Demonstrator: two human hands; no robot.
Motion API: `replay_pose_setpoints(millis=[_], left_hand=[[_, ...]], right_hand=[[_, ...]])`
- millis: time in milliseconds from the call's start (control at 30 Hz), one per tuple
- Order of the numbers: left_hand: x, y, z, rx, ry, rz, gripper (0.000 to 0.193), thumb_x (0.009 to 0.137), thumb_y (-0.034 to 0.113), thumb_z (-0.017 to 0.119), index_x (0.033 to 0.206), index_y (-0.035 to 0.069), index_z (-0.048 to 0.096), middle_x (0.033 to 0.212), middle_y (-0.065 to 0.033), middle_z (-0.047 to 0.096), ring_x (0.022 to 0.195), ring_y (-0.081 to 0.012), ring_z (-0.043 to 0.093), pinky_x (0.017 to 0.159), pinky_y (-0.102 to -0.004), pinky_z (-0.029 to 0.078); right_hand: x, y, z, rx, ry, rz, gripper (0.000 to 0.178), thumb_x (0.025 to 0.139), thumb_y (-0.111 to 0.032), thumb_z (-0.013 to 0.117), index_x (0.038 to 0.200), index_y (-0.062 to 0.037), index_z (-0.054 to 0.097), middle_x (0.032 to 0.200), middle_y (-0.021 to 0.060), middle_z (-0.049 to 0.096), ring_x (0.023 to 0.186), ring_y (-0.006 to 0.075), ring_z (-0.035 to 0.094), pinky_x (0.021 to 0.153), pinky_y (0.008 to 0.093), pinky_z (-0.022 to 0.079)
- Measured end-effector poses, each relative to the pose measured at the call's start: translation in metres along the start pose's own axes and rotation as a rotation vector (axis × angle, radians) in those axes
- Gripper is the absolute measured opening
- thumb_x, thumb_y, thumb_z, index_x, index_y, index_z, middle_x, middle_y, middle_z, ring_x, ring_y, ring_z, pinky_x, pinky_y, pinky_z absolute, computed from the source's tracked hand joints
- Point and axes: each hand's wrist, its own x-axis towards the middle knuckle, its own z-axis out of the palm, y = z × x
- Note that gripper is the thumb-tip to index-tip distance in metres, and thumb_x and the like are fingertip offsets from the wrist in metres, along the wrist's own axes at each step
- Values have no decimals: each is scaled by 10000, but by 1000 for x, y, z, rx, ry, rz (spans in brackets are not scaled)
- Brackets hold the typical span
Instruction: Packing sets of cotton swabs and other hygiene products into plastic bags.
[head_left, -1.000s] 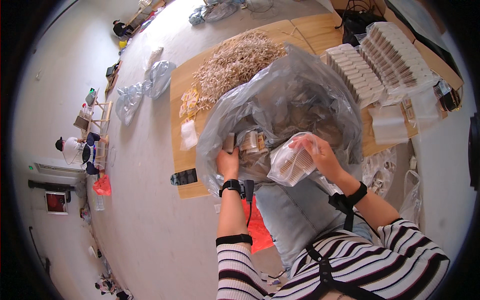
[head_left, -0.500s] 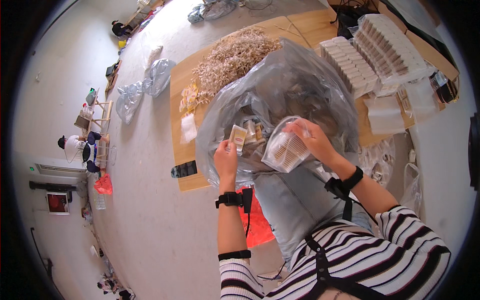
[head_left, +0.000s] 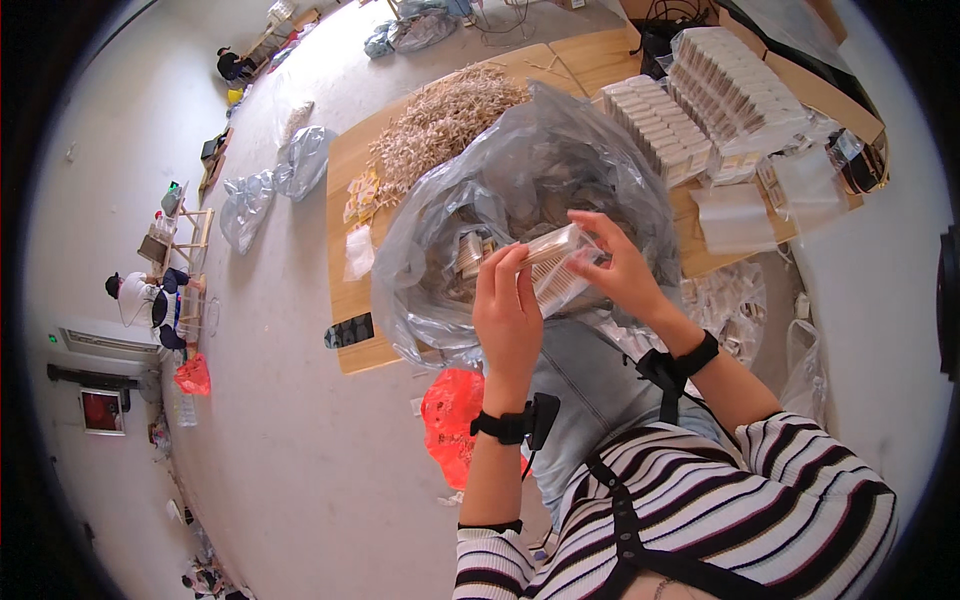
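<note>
A clear plastic bag point(head_left: 556, 281) packed with rows of small light-coloured packets is between my hands, over the big grey plastic bag point(head_left: 440, 185) in front of me. My left hand point(head_left: 507, 305) is closed with bent fingers at the clear bag's left end. On the right end, my right hand point(head_left: 615, 268) grips the plastic between thumb and fingers. Inside the big bag, just beyond my left hand, lie more small packets point(head_left: 470, 252). Whether a small packet is under my left fingers is hidden.
A heap of short pale pieces point(head_left: 445, 125) covers the far left of the wooden table point(head_left: 350, 160). Stacked packs point(head_left: 735, 85) stand at the far right, near flat clear bags point(head_left: 735, 218). A red bag point(head_left: 450, 425) lies below the table; people point(head_left: 150, 300) sit off to the left.
My left hand has moved right to the clear bag; the yellow-labelled packet it held no longer shows. The clear bag has tilted and shifted slightly, with my right hand still on it.
</note>
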Motion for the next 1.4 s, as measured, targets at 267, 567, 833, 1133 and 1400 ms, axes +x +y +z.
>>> replay_pose_setpoints(millis=[267, 567, 833, 1133, 1400], left_hand=[[-7, 6, -1, 22, -19, 182, 275, 864, 36, 643, 1134, 27, 595, 1152, -142, 612, 1023, -295, 615, 827, -357, 500], [-29, -30, -14, 12, -94, -521, 233, 914, 184, 632, 983, -37, 609, 641, -46, 598, 600, -122, 578, 569, -294, 484], [-25, -2, -9, -379, 14, -665, 220, 972, 145, 535, 808, 3, 500, 599, -57, 582, 473, -102, 561, 436, -255, 454], [-29, -4, -11, -380, 55, -638, 174, 973, 173, 558, 929, 9, 519, 600, -38, 578, 470, -90, 537, 437, -230, 425], [-36, -2, -22, -386, 10, -680, 200, 906, 57, 583, 1078, -21, 518, 653, -37, 586, 564, -97, 597, 489, -226, 469]], right_hand=[[-6, 11, -4, 226, -75, -226, 407, 785, -73, 760, 1163, -59, 608, 1197, 52, 591, 1102, 190, 566, 910, 305, 470], [-10, -12, -9, 40, 140, -192, 314, 804, -69, 732, 1096, -53, 620, 1113, 66, 622, 1011, 203, 607, 808, 304, 505], [3, -22, -9, -413, -354, -573, 299, 744, -51, 684, 1029, -46, 594, 924, 114, 653, 905, 322, 642, 723, 389, 517], [10, -42, -17, -606, -341, -876, 305, 686, -39, 683, 972, -60, 580, 872, 102, 612, 794, 300, 624, 725, 383, 507], [30, -47, -3, -963, -498, -780, 239, 726, -108, 650, 954, -58, 597, 892, 78, 622, 858, 256, 632, 754, 375, 505]])
